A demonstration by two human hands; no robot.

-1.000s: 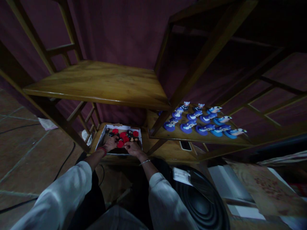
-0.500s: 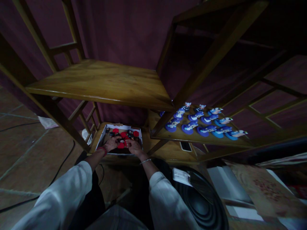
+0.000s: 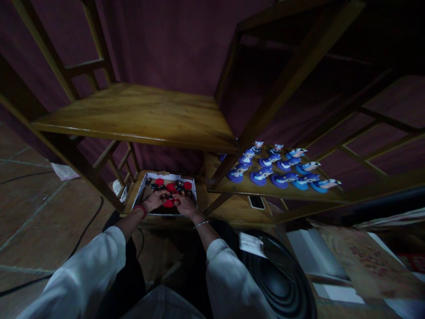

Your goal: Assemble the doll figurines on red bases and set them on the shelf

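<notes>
Box (image 3: 141, 189): shallow, white-walled. Inside: small dark pieces (image 3: 179, 186), red discs (image 3: 188, 185). Left hand (image 3: 154, 201), right hand (image 3: 186, 206) within, fingers bent, nearly meeting; whether gripping, cannot tell.

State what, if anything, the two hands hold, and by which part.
The left hand and right hand are at a small dark piece over the white box; whether it is held, or by which part, cannot be told.
</notes>
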